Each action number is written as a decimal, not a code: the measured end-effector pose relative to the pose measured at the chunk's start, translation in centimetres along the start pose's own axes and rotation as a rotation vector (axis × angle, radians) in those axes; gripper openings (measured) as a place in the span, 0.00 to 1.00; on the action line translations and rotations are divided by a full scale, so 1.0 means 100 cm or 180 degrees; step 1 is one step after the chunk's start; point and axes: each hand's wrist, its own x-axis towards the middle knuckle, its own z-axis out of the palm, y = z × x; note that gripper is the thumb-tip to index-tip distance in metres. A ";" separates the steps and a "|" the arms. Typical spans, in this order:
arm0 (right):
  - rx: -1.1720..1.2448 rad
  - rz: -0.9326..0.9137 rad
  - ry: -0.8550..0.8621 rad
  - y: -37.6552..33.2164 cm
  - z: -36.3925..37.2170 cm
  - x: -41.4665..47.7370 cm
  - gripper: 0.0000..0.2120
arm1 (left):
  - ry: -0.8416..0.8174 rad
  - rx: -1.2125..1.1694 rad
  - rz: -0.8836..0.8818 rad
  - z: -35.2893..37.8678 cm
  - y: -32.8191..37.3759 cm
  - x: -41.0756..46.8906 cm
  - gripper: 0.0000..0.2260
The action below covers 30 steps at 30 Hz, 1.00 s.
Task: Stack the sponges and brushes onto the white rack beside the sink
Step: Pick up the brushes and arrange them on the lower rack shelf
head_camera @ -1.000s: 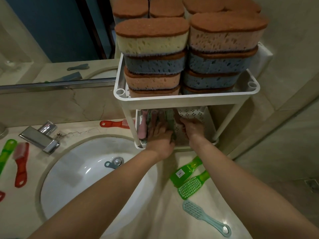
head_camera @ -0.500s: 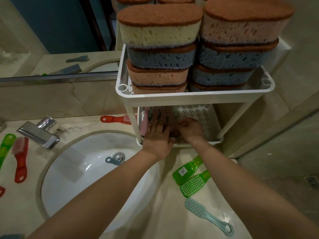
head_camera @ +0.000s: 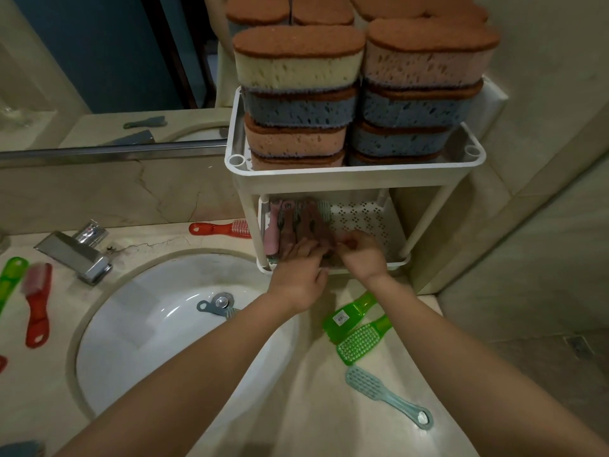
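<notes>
Both hands have drawn back toward the lower shelf's front lip. The left hand [head_camera: 298,278] lies flat-fingered on the brushes [head_camera: 296,222], apparently keeping them packed at nine o'clock in the white rack [head_camera: 356,174]. The right hand [head_camera: 361,255] curls, seemingly pinching a handle. Sponges [head_camera: 298,65] sit stacked at twelve.

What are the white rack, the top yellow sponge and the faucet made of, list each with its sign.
White rack: apparently moulded plastic, matte; perforated lower shelf, rounded rim. Yellow sponge: soft open-cell foam, visibly pitted with holes, topped by a brown pad, seemingly fibrous scourer. Faucet: metal, likely chromed, with bright mirror-like reflections.
</notes>
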 end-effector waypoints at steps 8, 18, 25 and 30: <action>0.0112 -0.0299 0.0223 0.013 -0.016 -0.043 0.09 | 0.0185 -0.0257 0.0148 0.016 0.017 -0.038 0.16; -0.0990 -0.0047 -0.0618 0.067 -0.023 -0.081 0.19 | -0.0124 0.0029 -0.0195 0.055 0.030 -0.061 0.20; -0.1520 -0.0244 -0.1167 0.084 -0.019 -0.094 0.34 | -0.0651 0.0116 -0.0640 0.080 0.030 -0.072 0.27; -0.1621 -0.0257 -0.1106 0.086 -0.018 -0.092 0.33 | -0.0549 -0.0066 -0.0586 0.086 0.028 -0.073 0.25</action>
